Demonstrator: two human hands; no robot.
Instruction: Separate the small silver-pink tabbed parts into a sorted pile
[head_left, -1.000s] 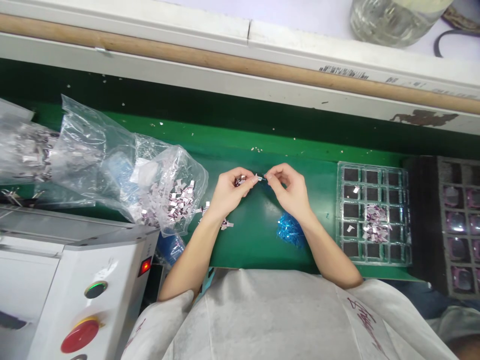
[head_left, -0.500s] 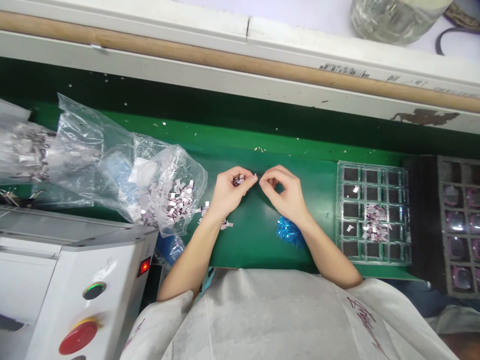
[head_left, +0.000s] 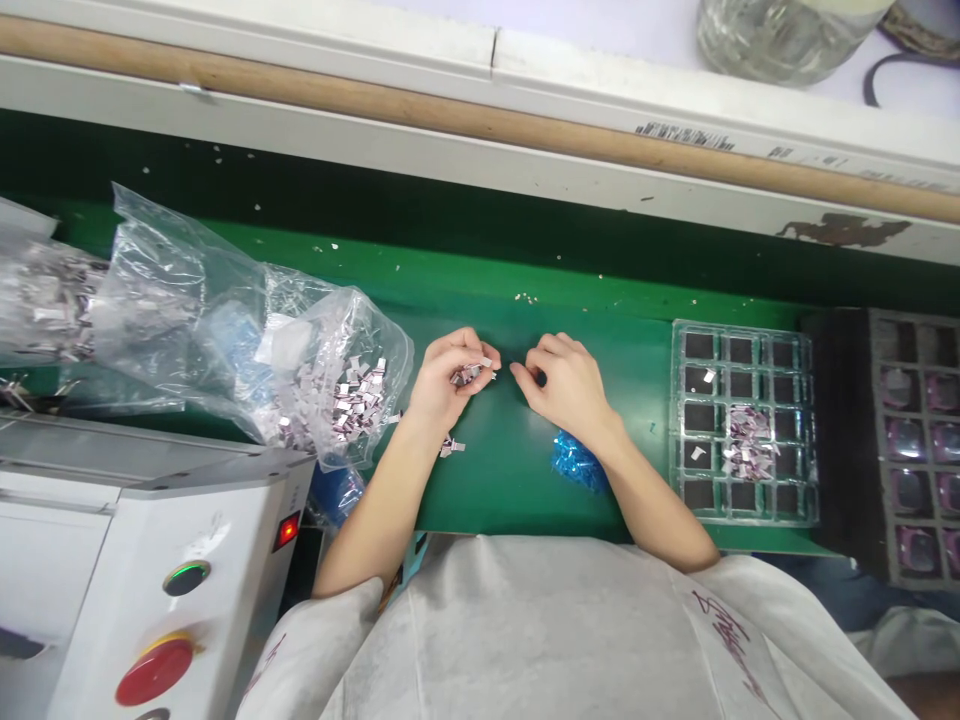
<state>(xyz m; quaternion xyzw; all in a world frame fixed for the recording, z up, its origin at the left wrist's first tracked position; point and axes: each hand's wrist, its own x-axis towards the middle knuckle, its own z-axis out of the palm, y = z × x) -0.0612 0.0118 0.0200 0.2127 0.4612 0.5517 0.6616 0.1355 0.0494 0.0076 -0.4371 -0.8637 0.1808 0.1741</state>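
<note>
My left hand (head_left: pixel 444 378) is curled round several small white-and-purple flat pieces (head_left: pixel 466 374), one of them showing at the thumb and fingertips. Across a narrow gap, my right hand (head_left: pixel 564 380) is closed with its fingers bent in and the thumb pointing toward the left hand; what it holds, if anything, is too small to make out. Below my right wrist lies a heap of shiny blue bits (head_left: pixel 577 462). Loose pieces (head_left: pixel 451 447) of the same white kind lie beside my left forearm, which partly hides them.
On the left, a clear plastic bag (head_left: pixel 358 400) spills similar pieces. A grey machine (head_left: pixel 225 560) with a red button (head_left: pixel 155 672) stands nearer. To the right are a clear compartment tray (head_left: pixel 711 498) with pieces in it and a dark foam tray (head_left: pixel 879 450). The green work surface (head_left: pixel 495 490) extends between them.
My hands have moved apart from near contact. The left has turned, so the pieces in it show more. The right has curled its fingers in, closing its ring-shaped pinch.
</note>
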